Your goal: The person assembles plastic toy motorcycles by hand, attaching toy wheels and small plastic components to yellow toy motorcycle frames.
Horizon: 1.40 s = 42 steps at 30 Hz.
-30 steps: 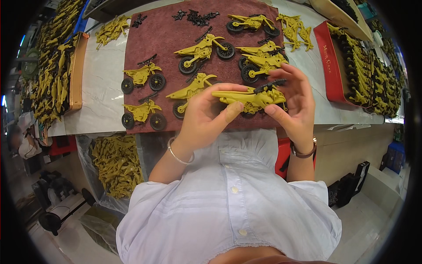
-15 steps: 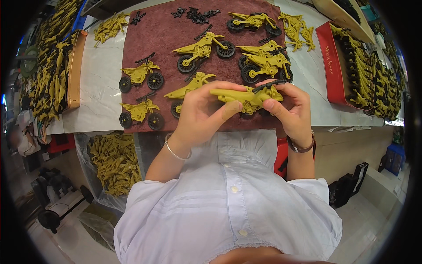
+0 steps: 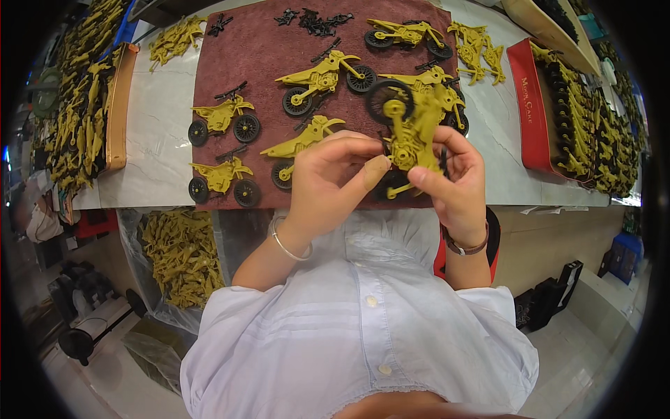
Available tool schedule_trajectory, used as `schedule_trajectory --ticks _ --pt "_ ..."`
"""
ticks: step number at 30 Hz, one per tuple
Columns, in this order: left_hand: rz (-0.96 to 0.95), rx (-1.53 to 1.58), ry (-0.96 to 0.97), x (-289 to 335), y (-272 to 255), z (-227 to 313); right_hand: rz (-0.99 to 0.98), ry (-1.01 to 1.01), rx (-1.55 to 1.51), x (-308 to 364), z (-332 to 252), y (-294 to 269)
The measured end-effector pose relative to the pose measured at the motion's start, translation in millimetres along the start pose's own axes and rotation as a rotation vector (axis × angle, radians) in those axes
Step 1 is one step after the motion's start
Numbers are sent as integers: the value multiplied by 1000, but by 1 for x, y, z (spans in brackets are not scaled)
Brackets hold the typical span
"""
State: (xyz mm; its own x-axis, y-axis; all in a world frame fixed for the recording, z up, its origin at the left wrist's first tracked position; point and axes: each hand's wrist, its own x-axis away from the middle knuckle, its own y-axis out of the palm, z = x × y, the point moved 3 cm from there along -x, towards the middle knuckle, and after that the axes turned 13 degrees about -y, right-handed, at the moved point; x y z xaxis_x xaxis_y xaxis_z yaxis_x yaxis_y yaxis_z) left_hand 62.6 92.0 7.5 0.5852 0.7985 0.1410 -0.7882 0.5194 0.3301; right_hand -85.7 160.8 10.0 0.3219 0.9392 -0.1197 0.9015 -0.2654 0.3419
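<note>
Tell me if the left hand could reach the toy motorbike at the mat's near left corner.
Probably yes: the corner motorbike lies uncovered, and the left hand need only clear the half-hidden motorbike between them.

- left forearm [image 3: 269, 267] slants up and rightward
- right forearm [image 3: 471, 271] near upright
- left hand [image 3: 328, 174], right hand [image 3: 457, 178] both raised ahead of chest, close together, not touching each other
- left: thumb [image 3: 371, 172] points right, fingers bent, tips partly hidden, pinch unclear
- right: thumb pressed in front, fingers curled behind, gripping
- both wrists roughly level, thumbs facing inward
</note>
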Motion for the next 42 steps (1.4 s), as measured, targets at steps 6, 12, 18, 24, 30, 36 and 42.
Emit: schedule_trajectory --ticks 6,12,18,24,30,36,42 --pt "-14 -193 34 0 -4 0 -80 -71 186 1 -7 7" --pt "-44 -217 58 2 -6 -2 -62 -78 236 2 -8 12" --pt "-15 -161 54 3 -6 2 -80 -106 284 0 -8 13" --pt "42 -295 86 4 -8 3 -120 -132 313 3 -6 16" --pt "87 -388 223 5 -8 3 -69 -84 277 5 -3 18" --pt "48 -488 275 8 -7 6 -61 -139 310 8 -5 20" --pt "13 -347 238 8 -10 5 -139 -187 301 9 -3 16"
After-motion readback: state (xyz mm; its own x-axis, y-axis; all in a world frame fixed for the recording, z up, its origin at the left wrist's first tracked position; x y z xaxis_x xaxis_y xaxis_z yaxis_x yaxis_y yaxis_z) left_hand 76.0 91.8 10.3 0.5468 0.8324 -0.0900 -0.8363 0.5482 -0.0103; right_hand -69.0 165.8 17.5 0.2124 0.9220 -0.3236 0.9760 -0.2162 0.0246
